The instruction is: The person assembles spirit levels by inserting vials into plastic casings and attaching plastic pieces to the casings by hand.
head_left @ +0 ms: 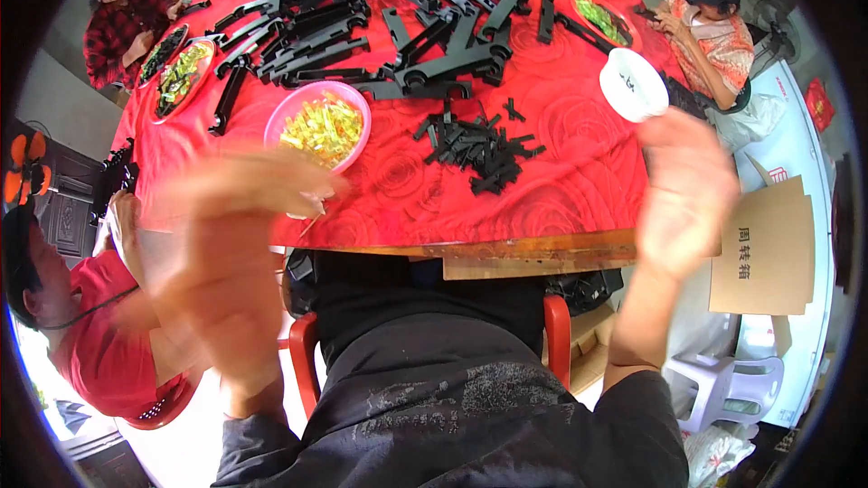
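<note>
My left hand (212,226) is raised over the near left part of the table, smeared by motion. Its fingers point toward a pink bowl (362,140) of small yellow pieces; whether they hold anything is not clear. A small pale thing (313,204) shows by the fingertips, too blurred to name. On the right, my right hand (689,190) is blurred too, just below a white bowl (653,107) with a few dark bits inside; I cannot tell if they touch. Between the hands lies a heap of short black strips (479,152).
A large pile of long black plastic parts (325,27) covers the far part of the red tablecloth (398,212). Plates of small pieces (185,77) stand at both sides. Co-workers sit left (108,334) and right (719,45). A cardboard box (764,248) stands right.
</note>
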Tool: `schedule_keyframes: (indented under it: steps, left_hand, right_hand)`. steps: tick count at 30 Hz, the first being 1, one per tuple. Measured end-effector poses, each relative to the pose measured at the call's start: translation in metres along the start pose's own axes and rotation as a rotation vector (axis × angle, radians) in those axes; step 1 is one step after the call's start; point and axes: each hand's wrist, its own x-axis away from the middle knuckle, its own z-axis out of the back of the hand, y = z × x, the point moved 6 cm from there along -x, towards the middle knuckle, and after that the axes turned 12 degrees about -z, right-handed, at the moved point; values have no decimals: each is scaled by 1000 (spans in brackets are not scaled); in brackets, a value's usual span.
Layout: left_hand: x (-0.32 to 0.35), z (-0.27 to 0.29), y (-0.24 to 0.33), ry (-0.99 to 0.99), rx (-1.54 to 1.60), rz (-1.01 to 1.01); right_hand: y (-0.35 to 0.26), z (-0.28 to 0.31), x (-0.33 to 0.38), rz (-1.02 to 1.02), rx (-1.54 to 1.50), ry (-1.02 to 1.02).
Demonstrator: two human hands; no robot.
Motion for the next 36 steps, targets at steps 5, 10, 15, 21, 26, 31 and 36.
schedule_keyframes:
  steps: [5,10,15,21,26,31,36]
  left_hand:
    - [23,-10,-68,-220,-124,143]
    - [23,-15,-140,-155,-300,102]
    - [30,-27,-162,-106,-498,-84]
    - [31,-30,-162,-127,-484,-71]
    - [32,-29,-162,-122,-465,0]
    - [29,-30,-164,-124,-445,5]
    - [30,-27,-164,-118,-429,42]
  right_hand:
    - [166,3,-31,-607,303,135]
    - [244,7,-100,-636,545,115]
    - [304,8,-172,-714,762,92]
    - [342,7,-230,-648,1265,-53]
    - [366,-1,-231,-774,1270,-95]
    - [362,6,-239,-539,1273,-114]
    - [335,-5,-221,-477,1155,-239]
